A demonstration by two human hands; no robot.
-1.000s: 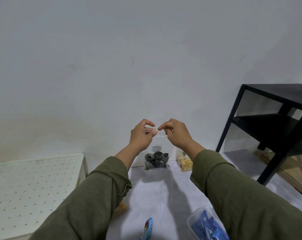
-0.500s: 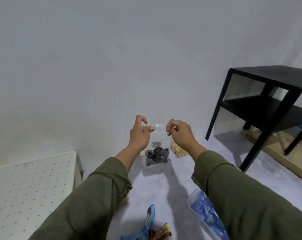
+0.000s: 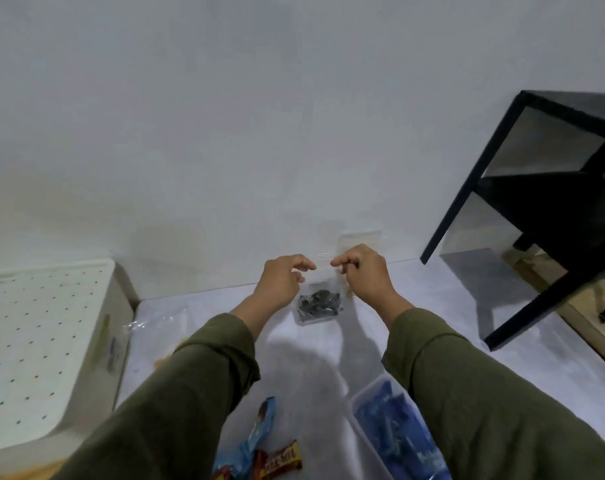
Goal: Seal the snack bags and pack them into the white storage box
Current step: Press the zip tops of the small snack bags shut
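Note:
I hold up a clear zip bag of dark round cookies (image 3: 317, 303) in front of the wall. My left hand (image 3: 283, 281) pinches the left end of its top strip. My right hand (image 3: 362, 271) pinches the right end of that strip, and the two sets of fingertips are close together. The bag's lower part hangs between my wrists. The white storage box (image 3: 44, 348) with its dotted lid on stands at the left. A second clear bag (image 3: 359, 241) leans against the wall behind my right hand, mostly hidden.
On the grey floor mat near me lie a blue snack packet (image 3: 259, 431), a red-brown bar (image 3: 282, 460) and a clear tub of blue packets (image 3: 394, 431). A clear empty bag (image 3: 159, 315) lies beside the box. A black side table (image 3: 550, 216) stands at the right.
My hands have drawn closer together along the bag's top strip. The view has tilted down and shifted, showing more of the floor and snacks.

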